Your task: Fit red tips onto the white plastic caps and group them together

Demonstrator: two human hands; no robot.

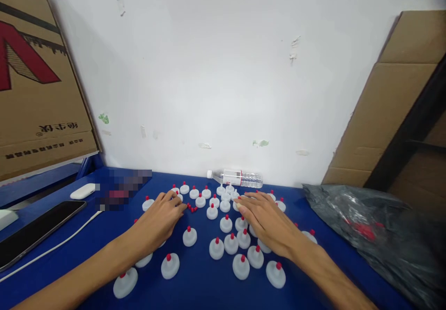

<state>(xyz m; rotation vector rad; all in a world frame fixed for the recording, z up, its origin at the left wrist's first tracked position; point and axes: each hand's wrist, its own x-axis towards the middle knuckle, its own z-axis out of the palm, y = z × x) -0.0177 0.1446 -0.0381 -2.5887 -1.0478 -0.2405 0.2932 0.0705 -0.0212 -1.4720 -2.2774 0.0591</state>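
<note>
Several white plastic caps with red tips [216, 248] stand spread over a blue table [202, 291]. My left hand [160, 217] lies palm down among them, fingers stretched toward a small heap of loose red tips [191, 207]. My right hand [264, 218] also lies palm down over the caps, its fingertips at a white cap [237, 204] near the middle. Whether either hand pinches a small piece is hidden under the fingers.
A clear water bottle [237, 178] lies on its side against the white wall. A black plastic bag [376, 235] fills the right. A dark phone [33, 231], a white cable [59, 245] and a white case [82, 191] lie at left. Cardboard boxes [35, 82] stand on both sides.
</note>
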